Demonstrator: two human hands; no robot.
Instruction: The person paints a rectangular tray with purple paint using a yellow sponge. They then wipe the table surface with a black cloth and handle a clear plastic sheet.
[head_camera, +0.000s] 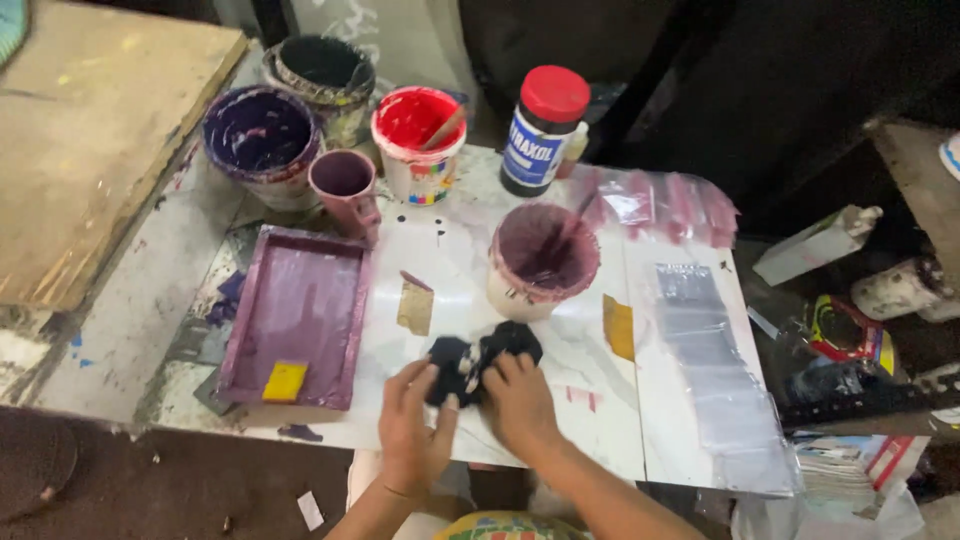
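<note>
Fingers (432, 378) of both hands press onto the dark crumpled cloth (485, 358), left hand (412, 425) gripping its near-left end, right hand (520, 398) bearing down on its near-right part. Cloth lies bunched on the white table (600, 420), just in front of the purple-stained bucket (543, 260). Left of the cloth sits the purple tray (300, 310) with a yellow pad (285, 381); kneading appears underway, cloth not yet opened out
</note>
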